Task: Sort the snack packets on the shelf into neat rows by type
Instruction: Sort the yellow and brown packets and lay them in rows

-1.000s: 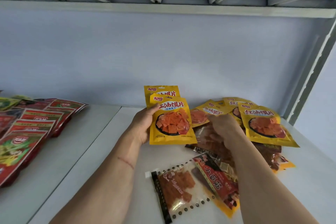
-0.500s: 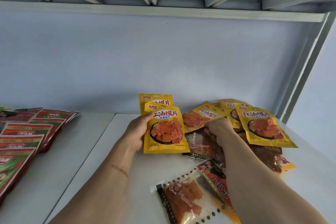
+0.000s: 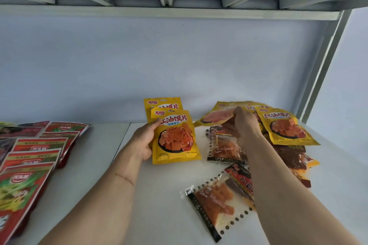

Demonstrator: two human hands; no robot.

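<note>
My left hand [image 3: 145,141] grips a small stack of yellow snack packets [image 3: 175,137] upright on the white shelf [image 3: 159,195], thumb on the front one. My right hand [image 3: 242,125] pinches the edge of another yellow packet [image 3: 217,114], lifted and tilted over the loose pile. One more yellow packet [image 3: 286,127] lies on the pile to the right. Clear packets with orange strips [image 3: 217,203] and dark red ones [image 3: 290,157] lie mixed below my right arm.
Red-and-green packets [image 3: 29,157] lie in overlapping rows on the left shelf section. The blue back wall [image 3: 139,65] and the upper shelf [image 3: 169,12] close the space. A metal upright [image 3: 326,61] stands at the right.
My right hand has risen from the pile, lifting a yellow packet by its edge. The left hand keeps its stack in the same place.
</note>
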